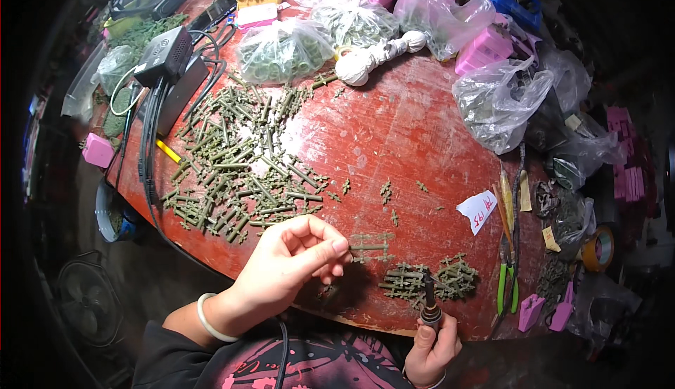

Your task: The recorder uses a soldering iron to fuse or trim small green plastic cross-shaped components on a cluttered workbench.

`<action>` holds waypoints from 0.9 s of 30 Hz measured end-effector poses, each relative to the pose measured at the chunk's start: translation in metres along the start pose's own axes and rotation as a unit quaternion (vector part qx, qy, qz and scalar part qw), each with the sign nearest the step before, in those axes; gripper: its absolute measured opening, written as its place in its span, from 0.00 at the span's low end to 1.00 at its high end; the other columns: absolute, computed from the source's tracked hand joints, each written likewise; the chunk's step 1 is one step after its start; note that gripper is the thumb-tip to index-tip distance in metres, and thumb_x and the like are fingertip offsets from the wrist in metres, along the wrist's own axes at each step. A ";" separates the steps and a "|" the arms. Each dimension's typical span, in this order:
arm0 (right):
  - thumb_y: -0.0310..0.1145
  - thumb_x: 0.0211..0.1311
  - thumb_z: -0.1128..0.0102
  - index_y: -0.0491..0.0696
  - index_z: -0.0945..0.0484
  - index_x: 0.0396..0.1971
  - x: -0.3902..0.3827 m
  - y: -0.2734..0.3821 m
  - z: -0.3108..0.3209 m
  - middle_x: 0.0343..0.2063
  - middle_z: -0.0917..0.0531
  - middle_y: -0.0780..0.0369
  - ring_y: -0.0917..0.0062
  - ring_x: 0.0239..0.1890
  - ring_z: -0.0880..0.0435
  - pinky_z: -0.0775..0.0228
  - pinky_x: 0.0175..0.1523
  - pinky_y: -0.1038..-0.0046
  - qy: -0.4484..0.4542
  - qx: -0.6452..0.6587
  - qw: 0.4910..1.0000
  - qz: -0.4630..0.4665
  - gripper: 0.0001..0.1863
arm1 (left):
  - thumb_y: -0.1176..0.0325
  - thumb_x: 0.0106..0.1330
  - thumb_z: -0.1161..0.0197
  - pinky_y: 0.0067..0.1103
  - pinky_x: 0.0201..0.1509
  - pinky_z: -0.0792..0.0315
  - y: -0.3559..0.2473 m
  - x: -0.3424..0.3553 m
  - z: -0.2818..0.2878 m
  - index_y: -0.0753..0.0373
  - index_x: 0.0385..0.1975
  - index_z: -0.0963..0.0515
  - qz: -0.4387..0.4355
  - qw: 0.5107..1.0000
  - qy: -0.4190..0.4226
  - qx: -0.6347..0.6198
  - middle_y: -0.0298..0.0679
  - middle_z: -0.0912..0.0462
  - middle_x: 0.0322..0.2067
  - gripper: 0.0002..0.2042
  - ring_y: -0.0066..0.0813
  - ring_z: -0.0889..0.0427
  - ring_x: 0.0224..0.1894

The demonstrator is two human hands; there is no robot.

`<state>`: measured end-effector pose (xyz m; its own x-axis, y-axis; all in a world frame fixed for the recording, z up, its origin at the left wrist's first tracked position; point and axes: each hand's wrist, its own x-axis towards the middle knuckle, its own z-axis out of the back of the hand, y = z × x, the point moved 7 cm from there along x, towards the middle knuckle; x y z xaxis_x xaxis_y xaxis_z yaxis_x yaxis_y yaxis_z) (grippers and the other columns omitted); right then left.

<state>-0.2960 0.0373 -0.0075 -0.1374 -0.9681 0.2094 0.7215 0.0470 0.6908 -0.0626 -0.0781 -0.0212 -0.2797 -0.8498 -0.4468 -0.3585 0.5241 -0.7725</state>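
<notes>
Looking light, stiff and easily snapped at its thin ends, a slim olive-green moulded piece [370, 248] juts over the worn red tabletop [401, 129], its left end pinched between thumb and fingertips of the left hand [288, 254] (the middle rod seems the safest hold). Fingers of the right hand [432, 355] close around a black pen-shaped tool [429, 296], against a small heap of similar pieces [458, 279]; a larger pile [239, 171] spreads farther left.
</notes>
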 end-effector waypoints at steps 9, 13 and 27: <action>0.42 0.72 0.42 0.38 0.23 0.38 0.004 0.001 0.000 0.22 0.19 0.55 0.58 0.21 0.17 0.29 0.26 0.63 0.002 0.007 1.000 -0.006 0.18 | 0.70 0.71 0.35 0.14 0.33 0.31 0.011 -0.002 -0.006 0.62 0.37 0.23 0.155 0.971 -0.063 -0.171 0.36 0.19 0.32 0.04 0.17 0.25 0.30; 0.42 0.72 0.42 0.38 0.23 0.38 0.007 0.002 -0.003 0.22 0.19 0.54 0.57 0.22 0.16 0.28 0.27 0.63 0.006 0.011 1.000 0.001 0.18 | 0.70 0.70 0.36 0.14 0.33 0.31 0.013 -0.001 -0.006 0.62 0.36 0.23 0.160 0.968 -0.063 -0.185 0.35 0.20 0.31 0.04 0.17 0.25 0.30; 0.40 0.69 0.36 0.38 0.23 0.40 0.022 0.024 -0.010 0.27 0.17 0.54 0.56 0.25 0.15 0.25 0.27 0.63 0.022 0.001 0.999 0.041 0.17 | 0.70 0.70 0.36 0.13 0.33 0.30 0.011 -0.002 -0.009 0.61 0.36 0.24 0.165 0.971 -0.073 -0.156 0.35 0.20 0.31 0.04 0.18 0.24 0.31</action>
<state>-0.2752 0.0146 0.0072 -0.0485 -0.9708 0.2350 0.7278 0.1268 0.6739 -0.0738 -0.0700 -0.0250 -0.3044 -0.6196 -0.7235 -0.5297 0.7414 -0.4120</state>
